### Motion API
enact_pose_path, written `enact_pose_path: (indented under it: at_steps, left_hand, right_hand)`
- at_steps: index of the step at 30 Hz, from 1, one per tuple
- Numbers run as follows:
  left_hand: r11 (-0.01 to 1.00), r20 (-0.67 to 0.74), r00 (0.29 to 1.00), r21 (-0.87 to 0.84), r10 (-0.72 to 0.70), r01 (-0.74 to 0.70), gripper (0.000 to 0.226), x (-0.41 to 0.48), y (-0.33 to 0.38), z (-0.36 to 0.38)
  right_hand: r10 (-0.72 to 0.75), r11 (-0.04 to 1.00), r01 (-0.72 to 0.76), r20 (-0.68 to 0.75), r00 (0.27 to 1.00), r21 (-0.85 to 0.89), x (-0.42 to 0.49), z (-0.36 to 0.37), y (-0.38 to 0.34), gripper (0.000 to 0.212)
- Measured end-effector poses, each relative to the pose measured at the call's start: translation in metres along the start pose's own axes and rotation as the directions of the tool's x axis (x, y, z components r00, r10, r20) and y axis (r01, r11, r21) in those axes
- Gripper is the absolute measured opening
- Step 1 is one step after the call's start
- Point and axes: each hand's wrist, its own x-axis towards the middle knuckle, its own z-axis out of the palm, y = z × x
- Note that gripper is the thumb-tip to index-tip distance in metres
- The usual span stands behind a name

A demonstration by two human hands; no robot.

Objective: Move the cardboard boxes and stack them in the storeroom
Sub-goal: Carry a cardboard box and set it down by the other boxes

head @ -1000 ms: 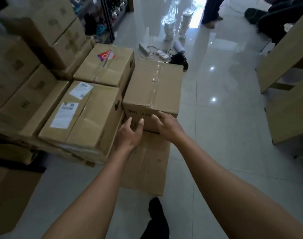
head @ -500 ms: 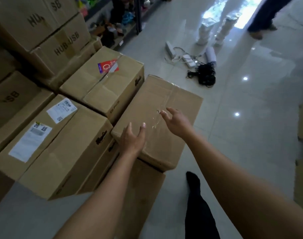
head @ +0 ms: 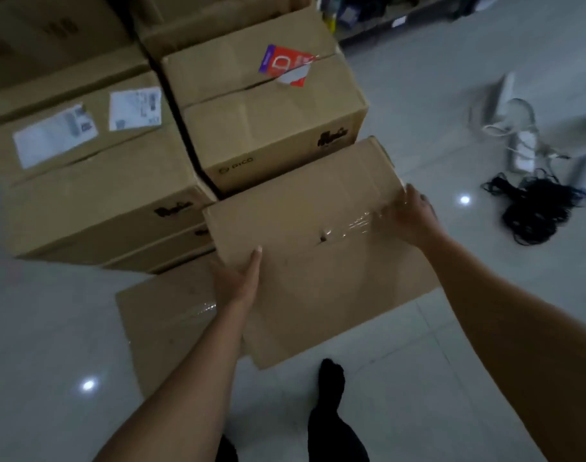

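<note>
A cardboard box point(head: 318, 261) lies over a flat cardboard piece point(head: 165, 325) on the tiled floor point(head: 418, 378), just beside stacked boxes point(head: 95, 195). The left hand point(head: 238, 281) clasps its left edge, thumb on top, fingers hidden down the side. The right hand point(head: 410, 218), blurred, rests with its fingers spread on the box's far right edge.

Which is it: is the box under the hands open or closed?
Closed. The box has flat top flaps, with shiny clear tape along the seam by the right hand.
</note>
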Motion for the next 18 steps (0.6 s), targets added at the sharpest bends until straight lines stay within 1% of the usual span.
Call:
enact_pose_path:
  at_steps: [2, 3, 5, 7, 11, 14, 16, 18]
  left_hand:
    - [0.998, 0.005, 0.998, -0.01, -0.056, 0.056, 0.086, -0.005, -0.008, 0.004]
    - [0.998, -0.007, 0.998, -0.002, -0.068, 0.068, 0.084, -0.007, -0.012, 0.006]
    - [0.998, -0.047, 0.997, -0.003, -0.057, 0.057, 0.085, -0.009, -0.015, 0.009]
    - [0.999, -0.062, 0.997, 0.001, -0.036, 0.036, 0.086, -0.011, -0.014, 0.009]
    - [1.0, -0.08, 0.997, 0.024, 0.007, -0.005, 0.092, -0.013, -0.014, -0.006]
    - [0.999, -0.129, 0.991, 0.029, 0.038, -0.034, 0.094, -0.023, -0.017, -0.037]
    - [0.999, -0.161, 0.986, 0.02, 0.048, -0.045, 0.092, -0.034, -0.018, -0.065]
    - [0.999, -0.188, 0.981, 0.01, 0.053, -0.052, 0.095, -0.049, -0.019, -0.097]
  right_hand:
    - [0.019, 0.998, -0.021, 0.055, 0.998, 0.052, 0.008, -0.001, 0.011, 0.078]
    - [0.037, 0.997, -0.041, 0.066, 0.997, 0.065, 0.01, 0.0, 0.016, 0.08]
    - [0.031, 0.995, -0.037, 0.069, 0.997, 0.094, 0.014, 0.003, 0.023, 0.083]
    - [0.013, 0.992, -0.019, 0.05, 0.999, 0.123, 0.014, 0.005, 0.026, 0.08]
    - [-0.053, 0.992, 0.051, 0.02, 0.998, 0.112, -0.001, 0.009, 0.021, 0.077]
    - [-0.127, 0.986, 0.124, 0.026, 0.992, 0.114, -0.027, 0.007, 0.003, 0.077]
    - [-0.158, 0.981, 0.153, 0.037, 0.987, 0.12, -0.051, 0.003, -0.012, 0.075]
    - [-0.2, 0.973, 0.195, 0.033, 0.979, 0.124, -0.08, -0.003, -0.029, 0.074]
